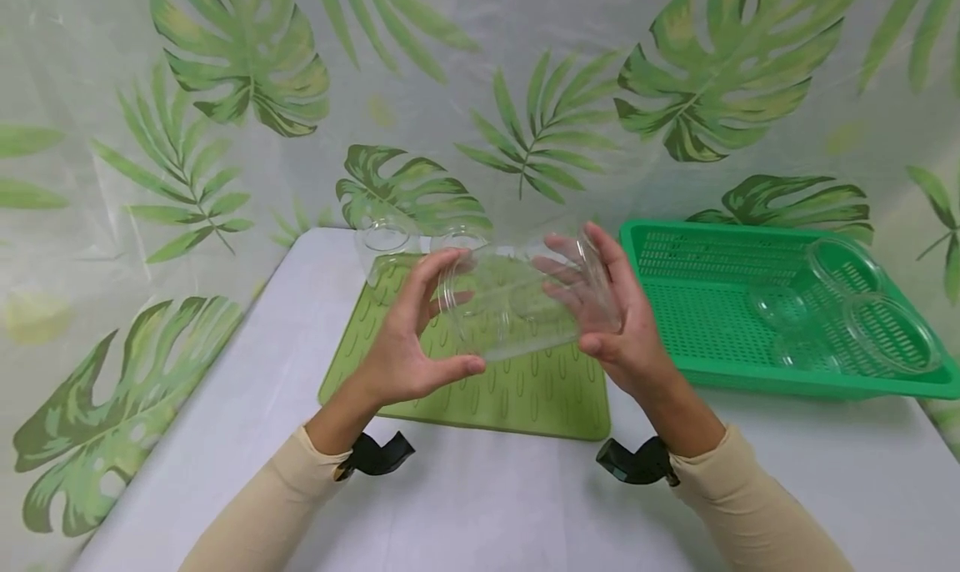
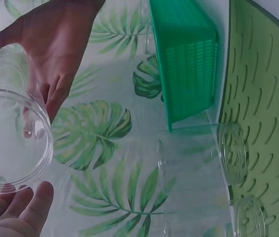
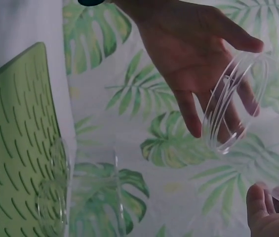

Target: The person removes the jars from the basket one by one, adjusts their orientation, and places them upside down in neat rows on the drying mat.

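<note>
Both hands hold a clear plastic jar [image 1: 517, 309] on its side above a green drying mat [image 1: 480, 401]. My left hand [image 1: 405, 347] is at the rim end, fingers behind the rim and thumb along its lower edge. At the other end my right hand [image 1: 622, 313] grips the jar, thumb at the lower edge and fingers seen through the clear wall. In the left wrist view the round rim [image 2: 48, 143] shows between the two hands. The right wrist view shows the left fingers spread behind the ringed rim [image 3: 218, 113].
Two more clear jars, one at the left [image 1: 386, 243] and one beside it [image 1: 457, 238], stand at the mat's back edge. A green plastic basket [image 1: 750, 382] on the right holds several clear pieces, including a jar [image 1: 892, 330]. A leaf-print sheet [image 1: 420, 105] hangs behind the white table.
</note>
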### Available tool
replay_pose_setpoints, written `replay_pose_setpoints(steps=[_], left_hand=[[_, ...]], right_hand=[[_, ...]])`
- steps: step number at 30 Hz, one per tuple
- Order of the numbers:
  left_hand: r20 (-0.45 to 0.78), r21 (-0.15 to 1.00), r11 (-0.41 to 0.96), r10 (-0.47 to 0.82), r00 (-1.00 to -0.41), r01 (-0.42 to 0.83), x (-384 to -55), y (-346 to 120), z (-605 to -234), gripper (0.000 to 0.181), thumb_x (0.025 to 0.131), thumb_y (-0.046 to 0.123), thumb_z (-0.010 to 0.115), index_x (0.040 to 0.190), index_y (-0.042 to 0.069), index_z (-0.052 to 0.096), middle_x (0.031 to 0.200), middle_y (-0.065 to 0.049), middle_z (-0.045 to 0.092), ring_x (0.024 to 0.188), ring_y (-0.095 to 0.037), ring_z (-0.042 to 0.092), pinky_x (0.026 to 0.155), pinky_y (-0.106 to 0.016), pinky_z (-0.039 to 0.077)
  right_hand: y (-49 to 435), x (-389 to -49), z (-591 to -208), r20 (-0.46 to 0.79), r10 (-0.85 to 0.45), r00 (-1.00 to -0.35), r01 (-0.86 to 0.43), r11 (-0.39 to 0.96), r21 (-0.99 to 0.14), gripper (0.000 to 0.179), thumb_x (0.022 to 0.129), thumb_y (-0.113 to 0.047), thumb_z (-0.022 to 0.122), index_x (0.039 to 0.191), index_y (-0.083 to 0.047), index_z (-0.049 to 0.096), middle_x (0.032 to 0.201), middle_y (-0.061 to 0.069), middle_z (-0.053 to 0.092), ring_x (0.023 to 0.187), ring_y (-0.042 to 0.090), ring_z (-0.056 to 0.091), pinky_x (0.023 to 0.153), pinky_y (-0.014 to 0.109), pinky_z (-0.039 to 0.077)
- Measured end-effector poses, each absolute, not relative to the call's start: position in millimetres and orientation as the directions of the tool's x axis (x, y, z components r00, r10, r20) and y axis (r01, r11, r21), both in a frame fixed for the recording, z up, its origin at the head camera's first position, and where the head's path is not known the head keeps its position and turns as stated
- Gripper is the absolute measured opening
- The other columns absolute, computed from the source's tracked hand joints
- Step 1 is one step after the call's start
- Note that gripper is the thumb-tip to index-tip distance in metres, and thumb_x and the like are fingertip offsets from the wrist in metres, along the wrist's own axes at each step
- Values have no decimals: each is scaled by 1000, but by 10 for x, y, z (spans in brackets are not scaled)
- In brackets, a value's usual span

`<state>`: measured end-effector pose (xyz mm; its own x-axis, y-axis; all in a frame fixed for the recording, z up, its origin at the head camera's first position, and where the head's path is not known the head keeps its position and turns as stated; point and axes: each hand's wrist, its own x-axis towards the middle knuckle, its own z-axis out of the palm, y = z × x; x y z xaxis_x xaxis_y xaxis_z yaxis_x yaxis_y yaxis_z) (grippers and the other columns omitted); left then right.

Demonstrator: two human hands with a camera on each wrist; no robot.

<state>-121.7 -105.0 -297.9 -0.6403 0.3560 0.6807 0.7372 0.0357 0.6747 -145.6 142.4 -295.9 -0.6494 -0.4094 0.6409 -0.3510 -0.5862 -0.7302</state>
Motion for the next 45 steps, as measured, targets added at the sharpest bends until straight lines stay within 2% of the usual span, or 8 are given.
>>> replay_pose_setpoints(steps=[8,13,18,25,28,33,40,45], left_hand=[[657,600,240,396,-642,763,-1151,-1213,-3094,87,83,36,80,147,-4,37,150,-22,40,140,-28,43,108,-33,50],[668,408,442,451,-591,799,-1110,-1552,-3193,61,81,14,81,134,-2,54,140,-21,52,132,-31,50,113,-26,40],[635,239,596,501,-587,767,-1086,-1945,-3297,47,89,22,75,127,-1,60,133,-18,57,130,-36,49,120,-23,30],[612,186,653,507,-607,734,-1058,-2321,-3370,50,100,41,53,125,-1,63,128,-17,61,125,-36,53,118,-14,28],[590,174,701,488,-643,692,-1059,-2479,-3411,43,95,30,67,123,-2,64,125,-16,63,120,-33,57,113,-16,34],[473,186,782,459,-752,594,-1045,-2682,-3564,50,76,6,81,123,-2,64,124,-16,66,116,-33,62,97,-37,48],[221,280,828,437,-872,486,-1043,-2767,-3734,50,85,12,76,130,-4,60,133,-21,62,125,-40,57,101,-54,48],[60,309,854,422,-904,419,-1051,-2748,-3772,56,88,19,74,134,-7,56,143,-24,53,133,-43,50,106,-57,45]], right_hand=[[1514,-1420,-2972,639,-419,-645,-465,-449,-763,101,82,-27,82,157,-11,17,156,11,39,140,23,47,111,31,45],[1664,-1437,-2978,650,-408,-641,-515,-400,-758,100,81,-25,82,156,-7,19,152,4,45,137,19,50,107,29,49],[1802,-1445,-2947,630,-420,-654,-513,-366,-776,100,82,-21,82,156,-4,17,153,5,44,137,17,50,105,27,49],[1857,-1401,-2897,549,-455,-701,-473,-280,-836,107,79,-23,84,158,-5,14,154,3,42,141,12,46,105,25,50],[1849,-1395,-2899,538,-467,-701,-471,-264,-842,106,79,-24,84,158,-5,15,154,3,42,141,12,45,105,25,50],[1845,-1408,-2916,524,-505,-686,-479,-228,-848,101,82,-20,82,158,-6,17,154,5,42,143,13,43,108,24,48],[1826,-1407,-2874,437,-550,-711,-478,-77,-875,102,80,-5,81,159,-12,17,156,4,40,139,16,47,108,23,47],[1721,-1432,-2824,401,-557,-727,-497,24,-867,103,80,-5,81,159,-17,17,157,12,38,138,21,48,106,24,47]])
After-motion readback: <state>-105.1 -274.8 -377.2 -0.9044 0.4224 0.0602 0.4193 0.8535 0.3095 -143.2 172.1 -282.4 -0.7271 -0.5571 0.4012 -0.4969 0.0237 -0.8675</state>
